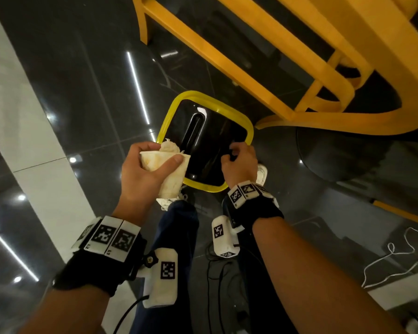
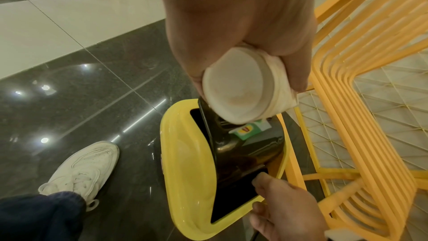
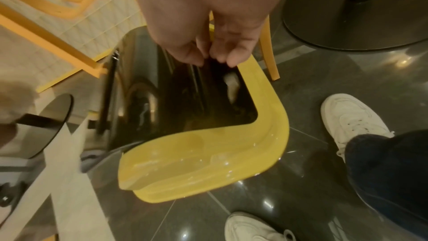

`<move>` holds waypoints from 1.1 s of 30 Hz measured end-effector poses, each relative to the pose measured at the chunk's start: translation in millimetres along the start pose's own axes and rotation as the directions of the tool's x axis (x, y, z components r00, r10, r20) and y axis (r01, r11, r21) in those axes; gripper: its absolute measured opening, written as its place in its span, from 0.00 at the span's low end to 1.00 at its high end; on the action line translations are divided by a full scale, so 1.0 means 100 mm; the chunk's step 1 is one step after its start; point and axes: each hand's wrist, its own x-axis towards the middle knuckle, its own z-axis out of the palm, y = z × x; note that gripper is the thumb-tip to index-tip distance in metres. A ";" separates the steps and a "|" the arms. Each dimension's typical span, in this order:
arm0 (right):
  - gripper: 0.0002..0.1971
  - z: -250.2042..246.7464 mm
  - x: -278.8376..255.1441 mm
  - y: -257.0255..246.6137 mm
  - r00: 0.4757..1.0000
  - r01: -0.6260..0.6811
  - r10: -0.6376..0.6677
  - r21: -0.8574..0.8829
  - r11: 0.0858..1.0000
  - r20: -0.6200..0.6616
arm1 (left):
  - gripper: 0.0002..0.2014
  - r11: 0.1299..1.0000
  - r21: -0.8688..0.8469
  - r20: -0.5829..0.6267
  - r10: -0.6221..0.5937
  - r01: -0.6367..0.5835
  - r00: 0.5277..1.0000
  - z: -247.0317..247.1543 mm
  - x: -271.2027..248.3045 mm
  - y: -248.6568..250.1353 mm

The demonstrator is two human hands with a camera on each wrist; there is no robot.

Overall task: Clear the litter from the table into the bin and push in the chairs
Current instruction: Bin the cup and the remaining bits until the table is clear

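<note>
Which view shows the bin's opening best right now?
The left wrist view: the black flap is tilted, exposing a green packet inside the bin. The head view shows the flap from above, the gap hidden. The right wrist view shows a dark gap, blurred.

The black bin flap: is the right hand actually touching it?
Touching. In the right wrist view the right hand's fingertips press on the black flap's edge, tilting it inward.

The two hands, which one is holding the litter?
The left hand, gripping a paper cup wrapped in a napkin; the right hand only tilts the black bin flap.
</note>
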 end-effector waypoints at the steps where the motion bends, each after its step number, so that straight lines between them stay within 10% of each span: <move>1: 0.17 0.01 -0.01 0.00 1.000 -0.003 0.003 0.029 1.000 0.006 | 0.23 1.000 0.002 0.000 0.001 -0.001 1.000 0.01 0.00 0.00; 11: 0.10 -0.16 -0.26 0.08 0.996 0.009 0.009 0.187 0.982 -0.092 | 0.24 0.972 0.209 -0.031 0.120 -0.111 0.992 0.28 0.10 0.07; 21: 0.13 -0.51 -0.44 0.38 0.997 -0.073 0.079 0.264 0.962 -0.013 | 0.27 0.675 0.703 0.063 0.253 -0.223 0.966 0.70 0.59 0.00; 33: 0.13 -0.60 -0.40 0.38 0.998 -0.057 0.063 0.381 0.923 -0.003 | 0.45 0.804 0.550 0.074 0.224 -0.227 0.972 0.68 0.56 -0.08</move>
